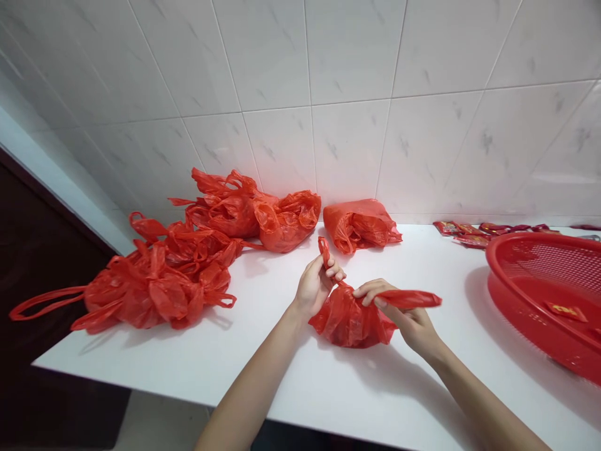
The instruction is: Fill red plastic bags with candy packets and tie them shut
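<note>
My left hand [318, 285] pinches one twisted handle [324, 252] of a knotted-looking red plastic bag [348, 321], which sits filled on the white counter [263, 369]. My right hand [399, 312] grips the bag's other handle [410, 299], drawing it out sideways. The two handles stay apart above the bag's gathered neck. Behind my hands lies a tied red bag [360, 225]. Further left, several more filled red plastic bags [154, 289] are heaped together, and their contents are hidden.
A round red plastic basket [539, 300] stands at the right edge of the counter, with a small packet inside. Several red foil packets [474, 233] lie along the back, against the white tiled wall [347, 125]. The counter's front edge runs below my arms.
</note>
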Demonstrator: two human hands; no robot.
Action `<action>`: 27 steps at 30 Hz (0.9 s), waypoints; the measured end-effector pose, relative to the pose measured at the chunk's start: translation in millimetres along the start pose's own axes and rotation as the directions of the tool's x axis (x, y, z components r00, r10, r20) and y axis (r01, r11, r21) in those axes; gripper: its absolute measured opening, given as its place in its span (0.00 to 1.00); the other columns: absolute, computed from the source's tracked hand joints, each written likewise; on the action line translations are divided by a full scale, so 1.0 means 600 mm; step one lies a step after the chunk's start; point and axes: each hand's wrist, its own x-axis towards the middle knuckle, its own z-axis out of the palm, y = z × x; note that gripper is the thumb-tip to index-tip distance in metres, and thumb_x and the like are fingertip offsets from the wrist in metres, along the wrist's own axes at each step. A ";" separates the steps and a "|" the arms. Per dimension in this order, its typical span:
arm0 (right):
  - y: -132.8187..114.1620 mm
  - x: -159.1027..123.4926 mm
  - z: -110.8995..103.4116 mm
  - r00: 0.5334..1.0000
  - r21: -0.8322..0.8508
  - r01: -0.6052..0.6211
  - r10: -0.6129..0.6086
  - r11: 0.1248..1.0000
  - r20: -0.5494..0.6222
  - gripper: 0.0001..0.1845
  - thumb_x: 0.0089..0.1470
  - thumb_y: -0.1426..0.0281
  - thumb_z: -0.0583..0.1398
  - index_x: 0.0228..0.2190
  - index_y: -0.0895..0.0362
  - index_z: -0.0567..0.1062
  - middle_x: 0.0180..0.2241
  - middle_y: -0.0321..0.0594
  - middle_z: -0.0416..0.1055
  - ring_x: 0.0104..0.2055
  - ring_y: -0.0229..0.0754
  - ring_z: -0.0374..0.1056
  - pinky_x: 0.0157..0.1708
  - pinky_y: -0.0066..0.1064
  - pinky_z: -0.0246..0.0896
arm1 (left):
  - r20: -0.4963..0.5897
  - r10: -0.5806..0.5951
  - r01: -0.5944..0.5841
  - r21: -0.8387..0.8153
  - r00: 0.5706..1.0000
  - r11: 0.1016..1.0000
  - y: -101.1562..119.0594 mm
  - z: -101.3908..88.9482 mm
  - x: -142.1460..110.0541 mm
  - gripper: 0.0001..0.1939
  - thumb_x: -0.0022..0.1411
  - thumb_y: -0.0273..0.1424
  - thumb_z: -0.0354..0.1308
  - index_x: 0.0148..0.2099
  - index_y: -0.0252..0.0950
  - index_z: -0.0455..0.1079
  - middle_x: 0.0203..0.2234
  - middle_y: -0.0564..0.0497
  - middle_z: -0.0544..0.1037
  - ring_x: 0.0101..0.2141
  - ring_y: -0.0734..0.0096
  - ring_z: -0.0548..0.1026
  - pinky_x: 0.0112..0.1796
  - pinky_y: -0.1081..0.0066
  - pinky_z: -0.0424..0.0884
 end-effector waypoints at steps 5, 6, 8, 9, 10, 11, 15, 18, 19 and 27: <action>0.007 -0.001 0.007 1.000 0.044 -0.005 0.004 0.999 0.026 0.18 0.66 0.58 0.56 0.30 0.54 0.78 0.37 0.45 0.76 0.42 0.49 0.71 0.43 0.40 0.68 | 0.048 0.027 -0.032 0.093 0.998 0.995 -0.005 0.002 -0.002 0.19 0.65 0.38 0.59 0.24 0.36 0.61 0.17 0.58 0.60 0.22 0.75 0.65 0.33 0.71 0.67; 0.007 -0.002 0.008 1.000 0.050 -0.003 0.002 0.999 0.020 0.18 0.66 0.58 0.56 0.30 0.54 0.77 0.38 0.45 0.76 0.42 0.48 0.70 0.43 0.39 0.67 | 0.058 0.047 -0.052 0.100 0.997 0.994 -0.005 0.001 -0.001 0.19 0.65 0.38 0.60 0.24 0.36 0.61 0.18 0.57 0.62 0.23 0.75 0.66 0.34 0.70 0.67; 0.007 -0.005 0.009 1.000 0.052 -0.007 0.006 0.999 0.006 0.17 0.67 0.58 0.56 0.30 0.53 0.77 0.41 0.44 0.76 0.43 0.48 0.70 0.43 0.38 0.66 | 0.079 0.079 -0.087 0.104 0.994 0.991 -0.004 0.001 -0.001 0.18 0.64 0.37 0.60 0.24 0.36 0.63 0.20 0.55 0.65 0.25 0.73 0.68 0.36 0.69 0.69; 0.007 -0.007 0.009 1.000 0.045 -0.018 0.018 0.999 0.012 0.18 0.67 0.58 0.56 0.30 0.53 0.77 0.42 0.44 0.76 0.43 0.47 0.70 0.43 0.38 0.66 | 0.088 0.090 -0.099 0.107 0.992 0.989 -0.003 0.001 -0.002 0.17 0.63 0.37 0.60 0.25 0.36 0.63 0.21 0.54 0.66 0.26 0.72 0.69 0.37 0.68 0.69; 0.006 -0.008 0.010 0.999 0.031 -0.036 0.035 0.999 0.027 0.19 0.67 0.57 0.55 0.30 0.53 0.77 0.41 0.43 0.76 0.42 0.47 0.69 0.43 0.37 0.66 | 0.095 0.096 -0.107 0.116 0.991 0.987 -0.003 0.001 -0.002 0.17 0.63 0.38 0.60 0.25 0.36 0.64 0.22 0.53 0.67 0.27 0.71 0.70 0.38 0.67 0.69; 0.006 -0.008 0.010 0.997 0.008 -0.056 0.056 0.998 0.046 0.20 0.67 0.56 0.55 0.30 0.53 0.77 0.40 0.43 0.76 0.41 0.47 0.69 0.42 0.37 0.65 | 0.100 0.099 -0.112 0.131 0.990 0.985 -0.003 0.001 -0.003 0.17 0.63 0.38 0.60 0.25 0.36 0.64 0.22 0.53 0.68 0.28 0.70 0.71 0.39 0.66 0.70; 0.007 -0.007 0.010 0.991 -0.094 -0.096 0.103 0.991 0.080 0.21 0.66 0.54 0.54 0.33 0.54 0.80 0.33 0.40 0.74 0.34 0.43 0.67 0.38 0.34 0.64 | 0.121 0.104 -0.125 0.179 0.987 0.976 -0.006 0.005 -0.008 0.18 0.62 0.40 0.62 0.25 0.36 0.64 0.24 0.51 0.70 0.31 0.68 0.72 0.41 0.65 0.69; 0.009 -0.005 0.011 0.989 -0.110 -0.114 0.123 0.987 0.080 0.23 0.66 0.53 0.54 0.30 0.55 0.79 0.30 0.39 0.72 0.31 0.42 0.65 0.35 0.33 0.63 | 0.133 0.110 -0.133 0.182 0.985 0.974 -0.011 0.007 -0.009 0.19 0.60 0.41 0.64 0.25 0.36 0.65 0.24 0.51 0.71 0.31 0.67 0.72 0.41 0.66 0.69; 0.009 -0.005 0.012 0.988 -0.101 -0.126 0.134 0.987 0.076 0.23 0.66 0.53 0.54 0.29 0.55 0.77 0.29 0.39 0.71 0.31 0.42 0.65 0.34 0.33 0.62 | 0.138 0.111 -0.136 0.186 0.984 0.973 -0.013 0.008 -0.009 0.19 0.60 0.41 0.64 0.25 0.36 0.65 0.24 0.51 0.71 0.31 0.67 0.72 0.41 0.66 0.69; 0.020 -0.002 0.021 0.992 -0.101 -0.125 0.121 0.987 -0.037 0.23 0.66 0.53 0.54 0.26 0.55 0.72 0.28 0.38 0.69 0.30 0.41 0.63 0.33 0.32 0.59 | 0.219 0.060 -0.120 0.271 0.974 0.955 -0.017 0.007 -0.015 0.16 0.62 0.43 0.56 0.35 0.34 0.76 0.34 0.44 0.80 0.37 0.60 0.76 0.46 0.62 0.69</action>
